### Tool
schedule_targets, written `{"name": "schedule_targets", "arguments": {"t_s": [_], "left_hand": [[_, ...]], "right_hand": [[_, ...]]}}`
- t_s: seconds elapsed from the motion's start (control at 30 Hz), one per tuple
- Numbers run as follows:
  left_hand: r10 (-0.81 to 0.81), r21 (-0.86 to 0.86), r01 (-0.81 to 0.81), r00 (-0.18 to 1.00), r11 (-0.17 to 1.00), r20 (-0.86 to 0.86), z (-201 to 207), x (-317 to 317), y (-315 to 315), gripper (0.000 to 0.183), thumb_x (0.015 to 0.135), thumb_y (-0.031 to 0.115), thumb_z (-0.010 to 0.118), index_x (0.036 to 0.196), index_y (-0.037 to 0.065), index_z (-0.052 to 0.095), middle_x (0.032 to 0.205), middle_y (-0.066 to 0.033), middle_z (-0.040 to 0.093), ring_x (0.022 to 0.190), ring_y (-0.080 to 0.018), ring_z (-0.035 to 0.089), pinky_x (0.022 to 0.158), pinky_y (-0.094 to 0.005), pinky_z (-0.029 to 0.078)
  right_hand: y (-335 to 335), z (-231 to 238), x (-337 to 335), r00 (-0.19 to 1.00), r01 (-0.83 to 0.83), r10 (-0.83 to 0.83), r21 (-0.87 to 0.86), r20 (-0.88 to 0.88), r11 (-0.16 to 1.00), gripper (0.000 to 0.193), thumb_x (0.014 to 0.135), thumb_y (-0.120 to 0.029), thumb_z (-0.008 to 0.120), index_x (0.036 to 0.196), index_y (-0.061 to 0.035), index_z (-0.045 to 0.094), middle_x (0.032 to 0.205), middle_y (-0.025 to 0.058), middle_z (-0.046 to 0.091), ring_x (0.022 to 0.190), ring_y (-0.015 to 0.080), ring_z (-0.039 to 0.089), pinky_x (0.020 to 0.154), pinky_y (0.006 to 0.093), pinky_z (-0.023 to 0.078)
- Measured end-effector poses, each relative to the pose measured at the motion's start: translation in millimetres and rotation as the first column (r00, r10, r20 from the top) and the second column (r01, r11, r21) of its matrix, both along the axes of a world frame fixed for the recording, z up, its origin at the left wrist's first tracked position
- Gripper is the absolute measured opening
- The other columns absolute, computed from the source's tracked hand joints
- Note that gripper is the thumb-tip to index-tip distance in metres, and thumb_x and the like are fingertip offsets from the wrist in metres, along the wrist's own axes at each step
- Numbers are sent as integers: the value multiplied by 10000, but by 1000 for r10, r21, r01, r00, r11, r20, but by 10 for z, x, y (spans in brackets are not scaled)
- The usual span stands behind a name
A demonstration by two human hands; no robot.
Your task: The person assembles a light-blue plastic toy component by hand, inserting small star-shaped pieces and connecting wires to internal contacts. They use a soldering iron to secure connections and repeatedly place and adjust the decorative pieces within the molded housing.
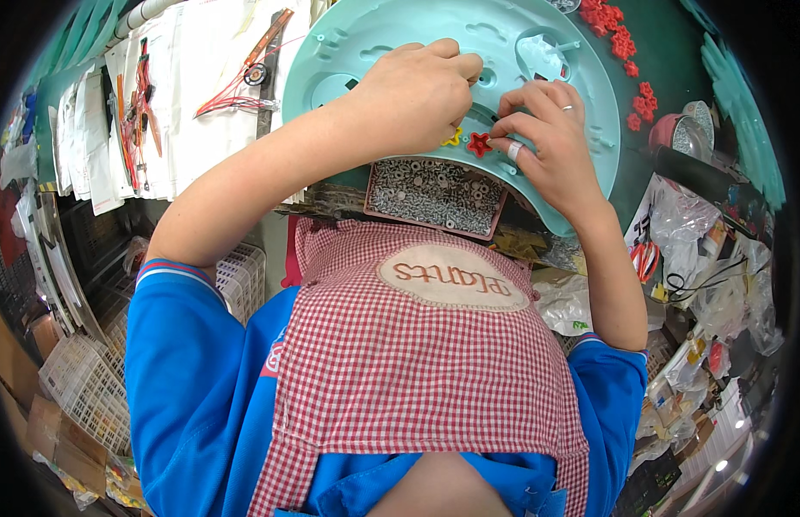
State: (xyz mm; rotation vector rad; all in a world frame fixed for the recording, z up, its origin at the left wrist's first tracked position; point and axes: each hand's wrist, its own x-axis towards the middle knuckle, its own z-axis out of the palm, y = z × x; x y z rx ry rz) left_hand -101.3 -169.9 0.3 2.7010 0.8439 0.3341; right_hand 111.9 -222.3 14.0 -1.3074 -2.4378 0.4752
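Left hand (414, 95): curled into a loose fist on the round mint-green plastic disc (357, 43), fingertips pinched beside a small yellow star piece (454, 137); whether it grips anything cannot be told.
Right hand (546, 138): fingers bent, thumb and forefinger touching a red flower-shaped piece (479, 144) at the disc's near edge.
Disc: tilted over the tabletop, above a tray of small metal screws (434, 196).
Nearby: more red flower pieces (619, 39) heaped at upper right; red-wired parts (236, 90) lie at left.
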Motion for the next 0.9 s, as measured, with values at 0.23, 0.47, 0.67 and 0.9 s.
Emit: {"name": "schedule_targets", "arguments": {"t_s": [0.23, 0.47, 0.67, 0.9], "left_hand": [[58, -129, -43, 991, 991, 117, 5, -68, -18, 45, 714, 143, 727, 731, 104, 743, 953, -17, 624, 930, -218, 575, 784, -374, 511], [153, -29, -150, 969, 988, 192, 260, -611, -293, 89, 751, 139, 749, 823, 99, 716, 1051, -7, 637, 945, -210, 595, 786, -349, 497], [369, 212, -399, 914, 892, 167, 224, -1342, -460, 82, 717, 165, 769, 781, 130, 730, 914, 27, 642, 845, -177, 601, 735, -312, 506], [652, 333, -592, 751, 734, -102, 259, -1959, -89, 105, 811, 198, 718, 875, 120, 748, 940, 13, 679, 905, -210, 621, 800, -349, 516]], "right_hand": [[68, -88, -12, 997, -73, 74, -93, 11, 993, 96, 749, -112, 724, 811, -77, 659, 1100, 23, 531, 1178, 267, 440, 1055, 436, 266], [78, -42, -79, 999, -28, 33, -120, 40, 992, 87, 719, -122, 741, 772, -91, 680, 1067, 10, 551, 1167, 242, 469, 1061, 446, 265], [45, -6, -49, 997, -23, 36, -168, 71, 985, 123, 692, -88, 751, 776, -89, 661, 1074, 24, 539, 1151, 251, 468, 1057, 449, 266], [74, -1, -56, 998, -32, 42, -176, 55, 984, 113, 694, -79, 741, 769, -86, 657, 1078, 24, 541, 1144, 253, 469, 1048, 446, 265]]}}
